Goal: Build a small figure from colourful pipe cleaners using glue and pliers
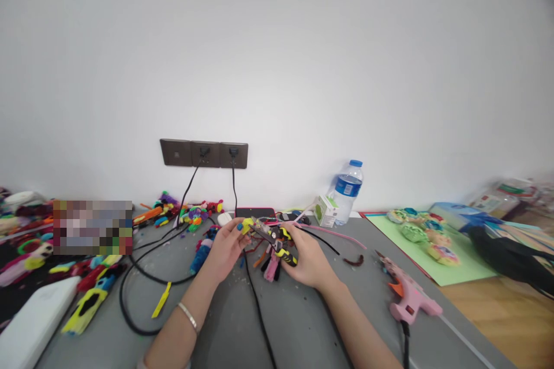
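Pliers (273, 236) held in right hand (309, 256), nose aimed at yellow piece (247, 225) that left hand (227, 248) pinches between thumb and fingers; can't tell whether the tips actually bite it. Both sit over mid-table (225, 328), pink tuft (271, 270) just below the pliers, blue fuzzy piece (200, 258) by left forearm, yellow strip (161, 300) loose inside the cable (141, 331) loop. Bottle (346, 207) and box (325, 211) stand against or near wall (285, 69) beyond right hand, glue gun (407, 294) lies farther right, near green sheet (465, 268).
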The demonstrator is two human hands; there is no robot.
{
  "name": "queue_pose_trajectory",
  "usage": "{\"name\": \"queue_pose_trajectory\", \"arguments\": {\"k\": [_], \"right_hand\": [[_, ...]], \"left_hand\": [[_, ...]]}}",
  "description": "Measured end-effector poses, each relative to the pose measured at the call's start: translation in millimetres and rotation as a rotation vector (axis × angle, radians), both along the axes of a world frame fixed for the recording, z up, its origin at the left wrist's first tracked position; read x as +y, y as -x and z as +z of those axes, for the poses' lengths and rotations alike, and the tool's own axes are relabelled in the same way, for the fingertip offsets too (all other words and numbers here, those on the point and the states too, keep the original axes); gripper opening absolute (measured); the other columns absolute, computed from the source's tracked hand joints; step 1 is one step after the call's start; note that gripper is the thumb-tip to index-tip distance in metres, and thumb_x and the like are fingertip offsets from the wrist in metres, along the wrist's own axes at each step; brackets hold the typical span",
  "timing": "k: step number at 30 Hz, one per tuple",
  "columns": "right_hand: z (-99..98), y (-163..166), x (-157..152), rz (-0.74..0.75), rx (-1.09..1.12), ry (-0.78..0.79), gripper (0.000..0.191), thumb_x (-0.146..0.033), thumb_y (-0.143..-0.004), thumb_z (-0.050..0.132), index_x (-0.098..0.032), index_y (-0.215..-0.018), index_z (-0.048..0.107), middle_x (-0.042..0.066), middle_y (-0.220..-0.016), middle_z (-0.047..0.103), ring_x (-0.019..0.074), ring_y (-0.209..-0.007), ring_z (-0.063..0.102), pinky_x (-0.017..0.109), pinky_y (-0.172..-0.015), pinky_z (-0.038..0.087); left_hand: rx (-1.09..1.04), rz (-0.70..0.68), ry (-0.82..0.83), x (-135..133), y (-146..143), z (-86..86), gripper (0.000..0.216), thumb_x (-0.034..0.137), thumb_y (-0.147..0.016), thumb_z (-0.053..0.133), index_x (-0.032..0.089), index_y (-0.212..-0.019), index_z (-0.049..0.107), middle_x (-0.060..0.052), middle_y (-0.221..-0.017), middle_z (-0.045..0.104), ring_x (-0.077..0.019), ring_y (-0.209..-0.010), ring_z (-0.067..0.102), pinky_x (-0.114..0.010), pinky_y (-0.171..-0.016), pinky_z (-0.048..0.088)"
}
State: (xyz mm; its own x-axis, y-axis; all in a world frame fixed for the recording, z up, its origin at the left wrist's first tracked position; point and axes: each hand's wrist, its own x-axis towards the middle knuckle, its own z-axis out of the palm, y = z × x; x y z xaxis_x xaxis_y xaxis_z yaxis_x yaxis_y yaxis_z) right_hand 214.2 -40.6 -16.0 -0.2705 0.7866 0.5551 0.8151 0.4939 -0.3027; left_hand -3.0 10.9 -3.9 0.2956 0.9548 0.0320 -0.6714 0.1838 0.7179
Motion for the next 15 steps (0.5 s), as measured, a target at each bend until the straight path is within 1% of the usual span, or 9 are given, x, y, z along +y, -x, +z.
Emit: {"name": "queue_pose_trajectory", "arguments": {"k": [4,8,10,13,15], "right_hand": [[1.7,0.6,-0.3,-0.003,0.005,0.015,0.06,-0.024,-0.072,0.058,-0.016,-0.129,0.043,0.015,-0.123,0.061,0.0291,-0.112,0.058,0.041,-0.093,0.049],[3.0,1.0,-0.8,-0.007,0.013,0.026,0.06,-0.023,-0.072,0.058,-0.016,-0.129,0.041,0.016,-0.123,0.06,0.0293,-0.111,0.058,0.041,-0.093,0.048],[3.5,1.2,-0.8,-0.013,0.032,0.036,0.06,-0.023,-0.072,0.059,-0.016,-0.129,0.041,0.015,-0.122,0.06,0.0288,-0.11,0.058,0.041,-0.092,0.048],[4.1,1.3,-0.5,-0.024,0.054,0.059,0.058,-0.023,-0.072,0.059,-0.018,-0.127,0.043,0.014,-0.119,0.061,0.0283,-0.107,0.059,0.04,-0.089,0.049],[4.5,1.4,-0.2,-0.028,0.058,0.066,0.058,-0.022,-0.072,0.059,-0.018,-0.127,0.043,0.014,-0.118,0.061,0.0285,-0.106,0.06,0.04,-0.089,0.049]], "left_hand": [[0.018,0.018,-0.044,1.3,0.7,-2.6,0.03,0.029,-0.061,0.086,0.016,-0.084,0.071,0.0,-0.077,0.069,-0.0081,-0.062,0.062,-0.02,-0.065,0.054],[0.002,0.056,-0.075,2.2,0.7,-3.9,0.026,0.021,-0.06,0.085,0.017,-0.08,0.069,0.002,-0.074,0.068,-0.01,-0.069,0.064,-0.023,-0.072,0.055],[0.002,0.064,-0.067,2.1,0.4,-3.0,0.03,0.018,-0.059,0.085,0.018,-0.085,0.071,0.0,-0.081,0.07,-0.0114,-0.075,0.065,-0.024,-0.076,0.055],[0.02,0.057,-0.041,1.9,0.0,-1.7,0.041,0.018,-0.059,0.085,0.018,-0.098,0.072,-0.004,-0.098,0.072,-0.0136,-0.084,0.067,-0.024,-0.081,0.054],[0.028,0.053,-0.025,2.1,-0.2,-2.0,0.041,0.02,-0.06,0.085,0.018,-0.099,0.073,-0.004,-0.097,0.072,-0.0141,-0.084,0.067,-0.025,-0.081,0.054]]}}
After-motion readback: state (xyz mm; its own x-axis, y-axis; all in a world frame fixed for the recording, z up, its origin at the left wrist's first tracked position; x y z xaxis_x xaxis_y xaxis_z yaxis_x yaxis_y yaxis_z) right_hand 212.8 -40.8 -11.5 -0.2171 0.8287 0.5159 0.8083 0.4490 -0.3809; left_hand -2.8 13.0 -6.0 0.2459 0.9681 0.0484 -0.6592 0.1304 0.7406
